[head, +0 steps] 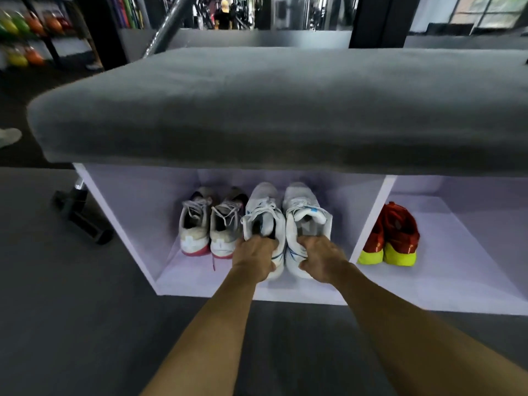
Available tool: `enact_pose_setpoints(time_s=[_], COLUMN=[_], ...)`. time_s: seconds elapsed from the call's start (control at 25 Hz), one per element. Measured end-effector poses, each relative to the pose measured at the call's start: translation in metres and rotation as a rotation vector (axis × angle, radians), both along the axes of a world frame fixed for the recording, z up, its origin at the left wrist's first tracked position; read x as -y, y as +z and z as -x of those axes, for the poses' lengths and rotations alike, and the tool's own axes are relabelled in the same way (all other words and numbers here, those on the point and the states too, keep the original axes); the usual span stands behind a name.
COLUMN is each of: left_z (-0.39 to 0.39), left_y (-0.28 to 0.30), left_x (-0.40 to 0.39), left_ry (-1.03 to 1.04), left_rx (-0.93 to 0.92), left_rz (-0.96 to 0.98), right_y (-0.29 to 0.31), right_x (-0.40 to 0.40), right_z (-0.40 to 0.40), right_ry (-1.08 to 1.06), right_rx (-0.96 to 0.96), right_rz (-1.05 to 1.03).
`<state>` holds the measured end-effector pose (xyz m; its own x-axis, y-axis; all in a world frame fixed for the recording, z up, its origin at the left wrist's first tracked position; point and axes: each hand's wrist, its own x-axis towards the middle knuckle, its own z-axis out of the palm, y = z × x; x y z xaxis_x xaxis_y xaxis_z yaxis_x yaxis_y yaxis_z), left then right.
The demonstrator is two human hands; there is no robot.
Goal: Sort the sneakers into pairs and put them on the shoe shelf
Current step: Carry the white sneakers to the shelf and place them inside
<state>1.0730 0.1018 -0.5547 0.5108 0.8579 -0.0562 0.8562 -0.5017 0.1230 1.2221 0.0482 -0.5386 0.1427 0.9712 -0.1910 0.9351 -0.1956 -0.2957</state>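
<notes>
We grip a pair of white sneakers by their heels: our left hand (255, 257) curls around the left white sneaker (264, 215), our right hand (321, 258) around the right white sneaker (304, 212). Both stand toes-far in the left compartment of the shoe shelf (137, 212), just right of a worn white pair with red soles (210, 224). A red pair with yellow soles (391, 235) sits in the right compartment, under the grey cushion (271, 110).

- White sneaker pair w/ blue trim (281, 215): side by side, toes inward, heels at front of left shelf compartment (137, 212).
- White/red-soled pair (210, 224): just left of them, same compartment.
- Red/yellow-soled pair (391, 235): right compartment.
</notes>
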Motion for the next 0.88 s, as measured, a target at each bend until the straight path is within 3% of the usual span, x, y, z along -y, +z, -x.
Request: enact_pose_setpoints(time_s=[0.44,0.88], left_z=[-0.040,-0.030], left_y=[-0.061,-0.066], left_x=[-0.080,-0.080], left_ry=[0.011,0.035], left_rx=[-0.040,0.147], left_rz=[0.003,-0.016], right_y=[-0.064,-0.072], right_x=[-0.079,-0.075], right_z=[-0.034,-0.030], right_ry=[-0.015,-0.021], right_rx=[0.006,-0.040], right_rz=[-0.021,-0.095])
